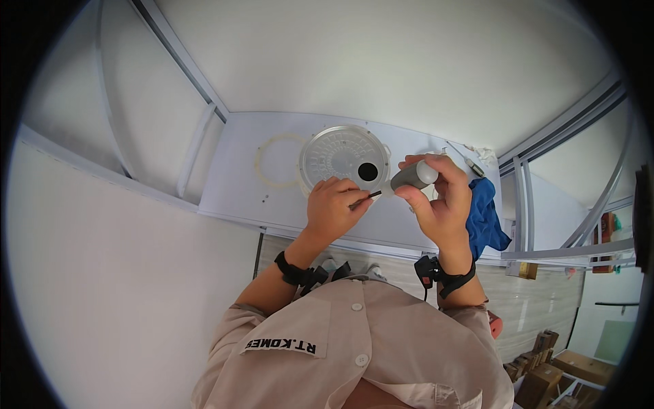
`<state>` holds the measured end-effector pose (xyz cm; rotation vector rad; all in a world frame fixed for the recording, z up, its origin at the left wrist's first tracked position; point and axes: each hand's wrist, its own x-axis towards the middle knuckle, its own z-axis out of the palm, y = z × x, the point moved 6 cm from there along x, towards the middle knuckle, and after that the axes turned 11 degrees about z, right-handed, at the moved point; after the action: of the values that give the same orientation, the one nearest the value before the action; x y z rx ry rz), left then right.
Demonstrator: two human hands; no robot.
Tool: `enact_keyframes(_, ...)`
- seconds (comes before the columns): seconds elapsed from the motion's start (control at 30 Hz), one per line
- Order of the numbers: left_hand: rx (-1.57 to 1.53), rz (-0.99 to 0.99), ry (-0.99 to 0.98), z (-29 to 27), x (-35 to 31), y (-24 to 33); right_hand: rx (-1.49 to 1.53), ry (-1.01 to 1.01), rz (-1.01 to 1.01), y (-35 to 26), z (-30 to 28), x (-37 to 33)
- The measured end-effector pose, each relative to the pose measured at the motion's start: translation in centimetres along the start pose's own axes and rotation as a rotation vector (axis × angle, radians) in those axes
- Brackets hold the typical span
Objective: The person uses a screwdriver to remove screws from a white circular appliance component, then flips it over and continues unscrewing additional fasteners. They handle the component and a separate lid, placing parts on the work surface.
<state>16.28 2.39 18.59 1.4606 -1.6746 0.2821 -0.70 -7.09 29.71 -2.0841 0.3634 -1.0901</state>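
My left hand (334, 210) is closed in a pinch on a thin dark rod (368, 198), which points to the right. A grey cylinder (415, 176) with a pale rounded end is gripped between the thumb and fingers of my right hand (446, 203). Its narrower, pale end faces the rod's tip; whether the two touch I cannot tell. Both hands are raised over the near side of the table. Just beyond them lies a round silver metal disc (327, 151) with a radial pattern. A black circular patch (368, 171) shows on its right part.
The white table (231, 177) carries a faint yellowish ring mark (262, 160) left of the disc. At the right lie a blue cloth (484, 217), a slim tool with a grey-green handle (474, 168) and crumpled white material (486, 154). Metal frame bars (528, 204) border the right side.
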Motion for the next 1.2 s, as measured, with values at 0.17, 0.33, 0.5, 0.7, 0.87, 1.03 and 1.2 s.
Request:
enact_keyframes(0.17,-0.011,-0.008,-0.017,0.0,0.1,0.0,0.033,-0.036,-0.015,-0.2,0.0,-0.3)
enact_keyframes(0.33,-0.015,-0.020,-0.029,0.0,0.0,-0.1,0.075,-0.020,0.009,-0.8,-0.3,0.8)
enact_keyframes(0.5,-0.030,-0.024,-0.043,-0.1,0.0,-0.2,-0.129,0.003,-0.046,-1.9,-0.8,1.5)
enact_keyframes(0.7,-0.036,-0.021,-0.033,-0.1,0.0,-0.1,-0.230,0.302,0.014,-0.7,-1.1,1.2)
enact_keyframes(0.87,-0.026,-0.021,-0.037,0.0,0.0,-0.1,-0.264,0.285,-0.038,-0.9,-1.3,1.3)
enact_keyframes(1.03,-0.040,-0.035,-0.049,0.2,-0.3,-0.4,-0.293,0.154,-0.133,-3.0,-0.7,2.1)
enact_keyframes(1.2,-0.040,-0.036,-0.053,0.3,-0.3,-0.4,-0.298,0.070,-0.047,-3.1,-1.0,2.1)
